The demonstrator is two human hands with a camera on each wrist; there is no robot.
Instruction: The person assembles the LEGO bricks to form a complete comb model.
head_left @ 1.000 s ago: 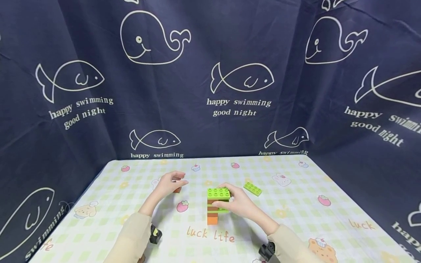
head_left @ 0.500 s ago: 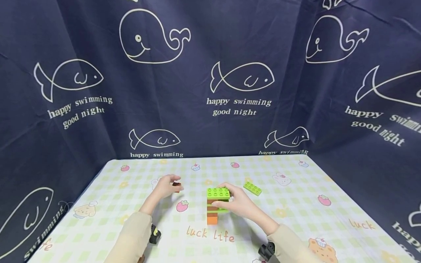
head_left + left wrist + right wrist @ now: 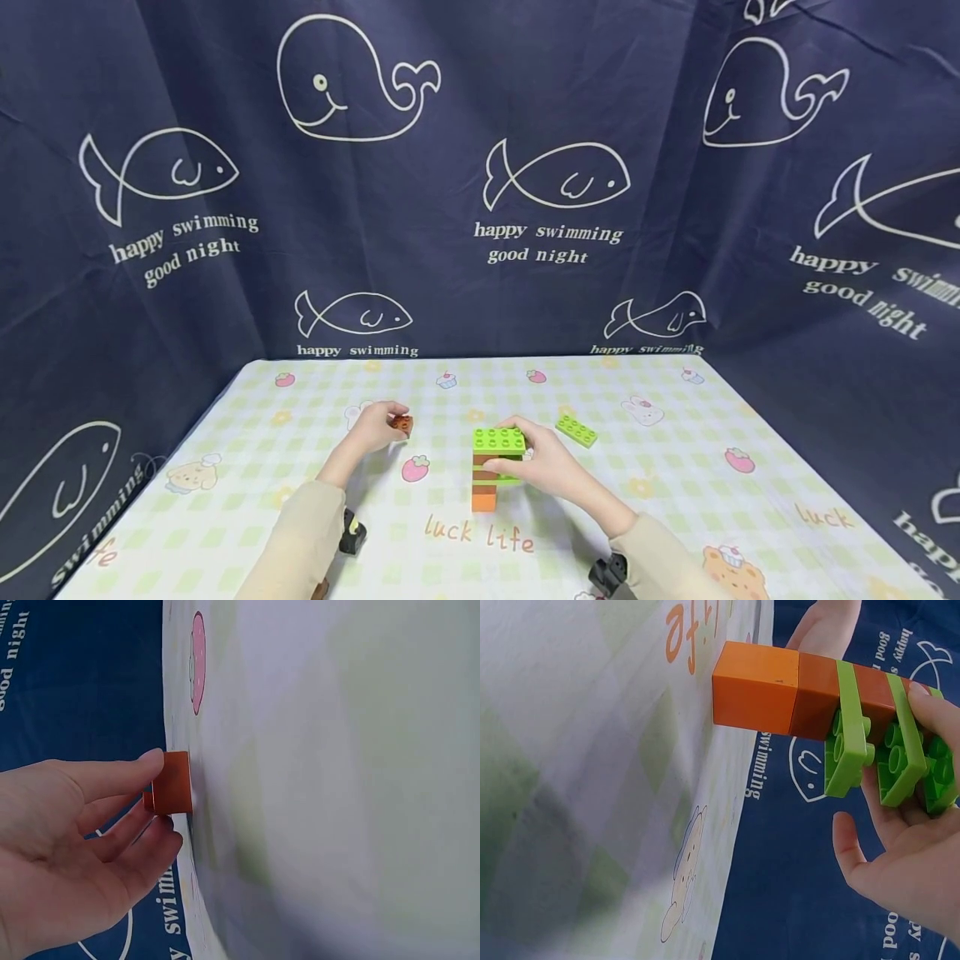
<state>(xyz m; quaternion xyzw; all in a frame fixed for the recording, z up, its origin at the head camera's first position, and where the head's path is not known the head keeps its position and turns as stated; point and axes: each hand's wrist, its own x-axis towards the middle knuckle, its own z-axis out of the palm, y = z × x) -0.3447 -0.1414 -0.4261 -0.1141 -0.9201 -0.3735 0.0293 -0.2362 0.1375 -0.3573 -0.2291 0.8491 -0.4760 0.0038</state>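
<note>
In the head view, my left hand (image 3: 377, 427) pinches a small reddish-brown toy building brick (image 3: 402, 425) whose studs face up. The left wrist view has the thumb against one side of this brick (image 3: 172, 782) and the fingers at the other, close to the cloth. My right hand (image 3: 543, 458) grips the upper part of a tower of building bricks (image 3: 483, 498) that stands upright mid-table. Orange is at its base, then brown bricks alternate with bright green plates (image 3: 847, 731) that jut out to one side. The right thumb lies across an upper brown layer.
A loose green building plate (image 3: 576, 430) with studs up lies behind and right of the tower. The table has a checked cloth (image 3: 420, 550) with printed pictures. A dark blue curtain (image 3: 450, 208) rises right behind the table and at both sides.
My left fingers have closed in on the brown brick, which has turned slightly and shows more of its studs. The right hand and tower have stayed in place.
</note>
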